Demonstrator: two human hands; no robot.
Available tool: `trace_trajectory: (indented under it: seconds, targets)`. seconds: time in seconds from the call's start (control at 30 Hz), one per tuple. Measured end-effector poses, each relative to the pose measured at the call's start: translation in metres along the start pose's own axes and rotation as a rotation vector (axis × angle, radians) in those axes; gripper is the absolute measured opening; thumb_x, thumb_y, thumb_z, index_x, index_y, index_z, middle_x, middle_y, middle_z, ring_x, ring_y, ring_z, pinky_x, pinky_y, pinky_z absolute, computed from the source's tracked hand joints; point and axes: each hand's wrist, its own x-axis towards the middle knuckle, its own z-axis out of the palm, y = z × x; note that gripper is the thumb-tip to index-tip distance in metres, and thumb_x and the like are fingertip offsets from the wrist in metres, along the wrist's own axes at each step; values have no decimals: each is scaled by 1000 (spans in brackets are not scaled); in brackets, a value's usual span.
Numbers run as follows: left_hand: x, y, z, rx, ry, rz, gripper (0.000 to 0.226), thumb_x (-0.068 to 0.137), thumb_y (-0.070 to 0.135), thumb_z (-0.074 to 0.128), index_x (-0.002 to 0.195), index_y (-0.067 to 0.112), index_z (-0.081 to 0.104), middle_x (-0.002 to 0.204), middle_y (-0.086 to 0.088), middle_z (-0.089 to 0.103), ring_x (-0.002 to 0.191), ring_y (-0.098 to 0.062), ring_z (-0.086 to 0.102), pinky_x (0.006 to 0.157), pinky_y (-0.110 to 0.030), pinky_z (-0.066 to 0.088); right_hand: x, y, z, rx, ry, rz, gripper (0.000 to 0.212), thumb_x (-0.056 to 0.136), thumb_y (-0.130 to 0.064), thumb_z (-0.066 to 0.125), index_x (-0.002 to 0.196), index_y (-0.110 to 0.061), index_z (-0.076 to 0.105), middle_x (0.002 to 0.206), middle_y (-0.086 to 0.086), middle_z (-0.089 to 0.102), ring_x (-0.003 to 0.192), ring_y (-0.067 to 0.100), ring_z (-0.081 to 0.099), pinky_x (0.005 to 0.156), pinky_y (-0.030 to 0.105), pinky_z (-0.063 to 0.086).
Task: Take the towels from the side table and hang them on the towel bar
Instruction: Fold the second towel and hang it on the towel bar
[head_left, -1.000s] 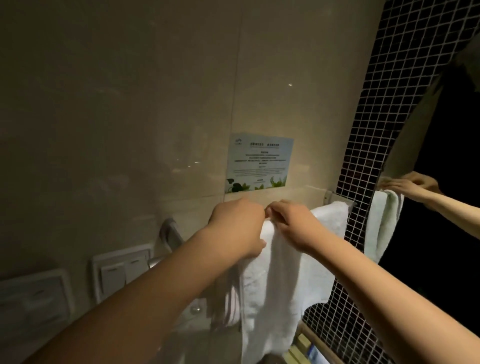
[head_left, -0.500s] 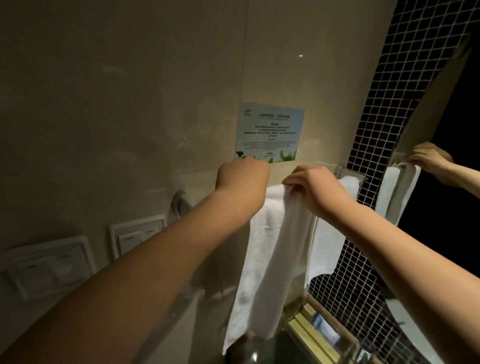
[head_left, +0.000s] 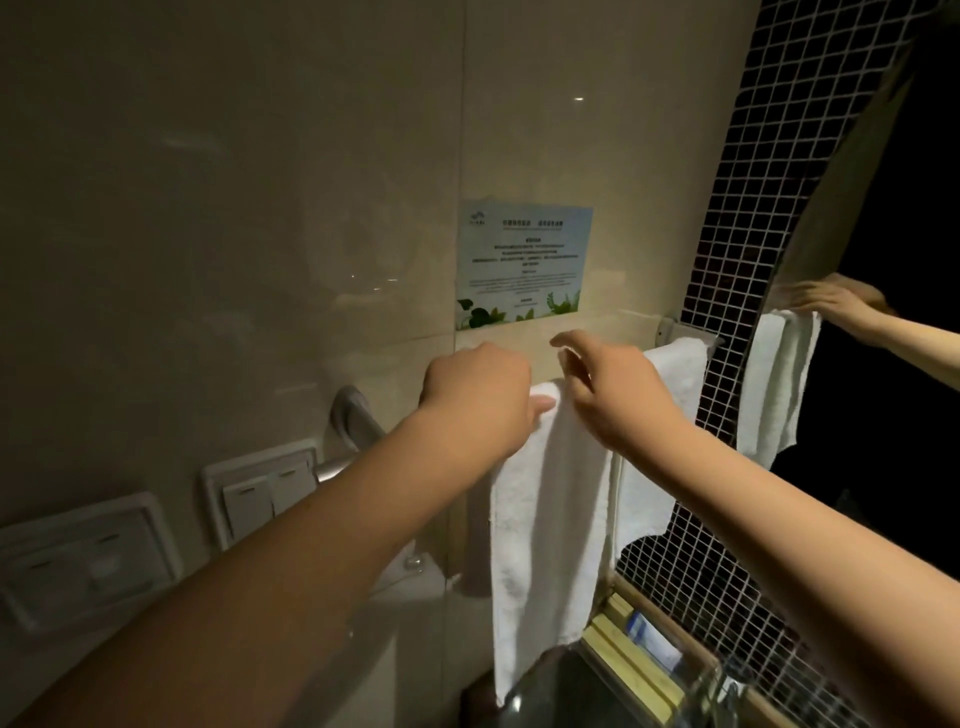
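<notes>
Two white towels hang side by side over the towel bar (head_left: 714, 341) on the beige wall. The long left towel (head_left: 550, 525) drops from the bar towards the counter. The shorter right towel (head_left: 672, 405) hangs by the bar's right bracket. My left hand (head_left: 478, 397) is curled over the top of the left towel at the bar, thumb pressed on the cloth. My right hand (head_left: 610, 389) hovers just above the same towel's top with its fingers spread and nothing in them. Most of the bar is hidden behind my hands and the towels.
A printed notice (head_left: 524, 262) is stuck on the wall above the bar. Wall switches (head_left: 260, 491) and a chrome fitting (head_left: 353, 415) sit to the left. A black mosaic strip (head_left: 727, 260) and a mirror (head_left: 893, 208) stand at the right. A tray of small items (head_left: 639, 649) lies below.
My right hand has let go of the left towel's top edge and opened its fingers. The towel now hangs straight over the bar. My left hand stays on it.
</notes>
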Motion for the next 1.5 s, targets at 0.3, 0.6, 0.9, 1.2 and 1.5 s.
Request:
trace_trajectory:
  seconds: [0.3, 0.6, 0.9, 1.2, 1.5]
  targets:
    - [7, 7, 12, 65, -27, -2, 18, 102, 16, 49, 112, 17, 65, 72, -2, 43, 73, -24, 51, 63, -35, 41, 0, 15, -8, -43, -229, -74, 80, 93, -63, 14, 93, -9, 73, 86, 11, 73, 82, 31, 66, 79, 45, 51]
    - [-8, 23, 29, 22, 222, 46, 27, 106, 28, 45, 132, 25, 55, 118, -3, 64, 106, -27, 64, 69, -35, 35, -6, 22, 13, 85, -225, -100, 54, 103, -48, 20, 80, -17, 58, 73, -2, 61, 78, 21, 61, 111, 46, 40]
    - [-9, 29, 62, 72, 192, -6, 36, 63, 31, 91, 95, 22, 78, 65, -1, 68, 55, -21, 65, 44, -29, 39, -30, 27, 18, 226, -157, -29, 53, 106, -49, 33, 148, -19, 48, 152, -11, 48, 151, 0, 16, 127, 31, 14]
    - [-11, 26, 55, 89, 272, 96, 45, 111, 31, 20, 153, 17, 26, 131, -5, 59, 113, -26, 58, 72, -35, 30, -32, 77, 18, 160, -75, 213, 54, 104, -56, 24, 156, -41, 32, 170, -5, 4, 156, 22, 10, 125, 52, 21]
    - [-13, 21, 61, 21, 162, -16, 32, 96, 42, 51, 112, 24, 73, 77, 3, 72, 64, -17, 66, 53, -30, 38, -32, 113, 22, -6, -103, 200, 60, 101, -40, 32, 158, -23, 26, 167, 0, 22, 158, 18, 6, 126, 46, -10]
